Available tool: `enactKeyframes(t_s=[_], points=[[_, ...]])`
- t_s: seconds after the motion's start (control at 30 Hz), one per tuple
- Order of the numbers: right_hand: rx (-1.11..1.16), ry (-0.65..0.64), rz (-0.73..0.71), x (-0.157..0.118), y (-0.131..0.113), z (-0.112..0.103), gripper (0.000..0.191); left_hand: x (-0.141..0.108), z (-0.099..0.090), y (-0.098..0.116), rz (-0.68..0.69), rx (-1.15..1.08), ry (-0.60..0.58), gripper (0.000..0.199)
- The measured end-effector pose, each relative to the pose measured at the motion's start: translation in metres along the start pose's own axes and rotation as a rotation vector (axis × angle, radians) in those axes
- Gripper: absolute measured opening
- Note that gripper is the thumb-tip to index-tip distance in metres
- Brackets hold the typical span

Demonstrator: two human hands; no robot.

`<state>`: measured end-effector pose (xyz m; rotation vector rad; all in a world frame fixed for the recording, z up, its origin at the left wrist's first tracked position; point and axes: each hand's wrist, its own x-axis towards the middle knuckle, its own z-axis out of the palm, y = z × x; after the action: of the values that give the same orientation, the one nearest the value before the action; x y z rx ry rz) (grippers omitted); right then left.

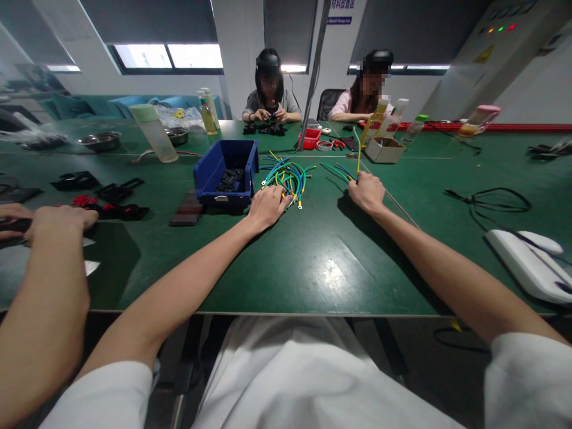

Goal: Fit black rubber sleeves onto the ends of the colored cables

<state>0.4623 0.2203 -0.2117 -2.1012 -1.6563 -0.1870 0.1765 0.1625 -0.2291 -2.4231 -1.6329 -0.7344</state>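
My left hand [267, 208] rests at the near edge of a tangled pile of wires [290, 173], its fingers bent and pinched at the wire ends. The wires are blue, green and yellow, and some end in ring terminals [300, 207]. On the right, my right hand [367, 192] is closed around a yellow-green wire [358, 152] that stands up from the fist. A few blue and green wires [336, 171] lie on the table just left of that hand.
A blue bin [226, 173] of black parts stands left of the pile, with a dark flat object [186, 208] beside it. A neighbour's arm [49, 286] reaches in at left. Two people sit opposite. A small carton [385, 150], bottles and a white device [527, 262] stand rightward.
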Motion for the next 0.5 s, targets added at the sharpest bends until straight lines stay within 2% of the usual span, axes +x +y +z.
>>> enactKeyframes(t_s=[0.3,0.5], points=[[-0.09,-0.124,0.052,0.012,0.012,0.0,0.036,-0.001,0.003,-0.001,-0.048,0.005,0.078,0.041],[-0.154,-0.141,0.005,0.011,0.013,0.001,0.038,0.0,0.003,-0.002,-0.053,-0.015,0.109,0.041]])
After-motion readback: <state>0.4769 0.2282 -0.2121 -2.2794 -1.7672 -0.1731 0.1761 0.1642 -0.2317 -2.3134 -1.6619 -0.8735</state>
